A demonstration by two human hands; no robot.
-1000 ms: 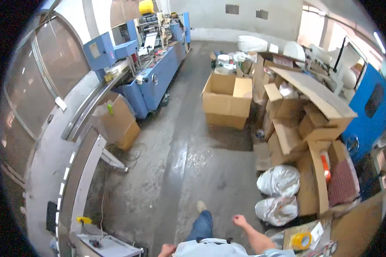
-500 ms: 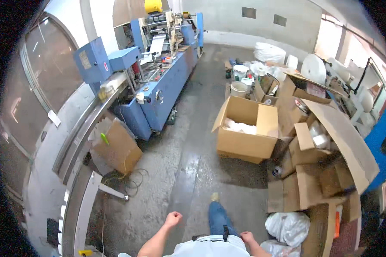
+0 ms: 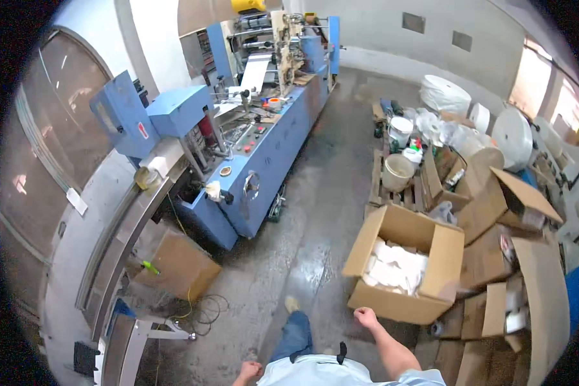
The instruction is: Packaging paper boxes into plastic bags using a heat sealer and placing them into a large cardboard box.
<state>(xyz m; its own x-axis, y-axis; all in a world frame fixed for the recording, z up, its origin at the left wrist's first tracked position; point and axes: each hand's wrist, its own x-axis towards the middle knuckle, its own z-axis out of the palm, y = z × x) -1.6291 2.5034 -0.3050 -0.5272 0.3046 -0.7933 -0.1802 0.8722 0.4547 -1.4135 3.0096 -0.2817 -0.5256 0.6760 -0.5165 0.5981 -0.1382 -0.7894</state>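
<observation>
My left hand [image 3: 251, 370] hangs low beside my hip, its fingers curled in and nothing seen in them. Swung out ahead, my right hand [image 3: 365, 316] is a loose fist with nothing in it. Just beyond it stands an open cardboard box [image 3: 392, 305] on the floor, its flaps spread. White paper-like pieces [image 3: 395, 265] lie inside that box. In the picture the right hand overlaps the floor near the box's near left corner; I cannot tell that they touch.
A long blue machine [image 3: 270, 151] runs along the left, with a metal conveyor [image 3: 119, 248] nearer me. Beneath it are a brown carton [image 3: 180, 264] and a looped cable [image 3: 212, 312]. Buckets [image 3: 399, 172], white rolls [image 3: 513, 138] and opened cartons [image 3: 489, 309] crowd the right side.
I have stepped forward, and the box is nearer. My right hand has swung ahead while my left has dropped back. My left leg is now in front instead of the right.
</observation>
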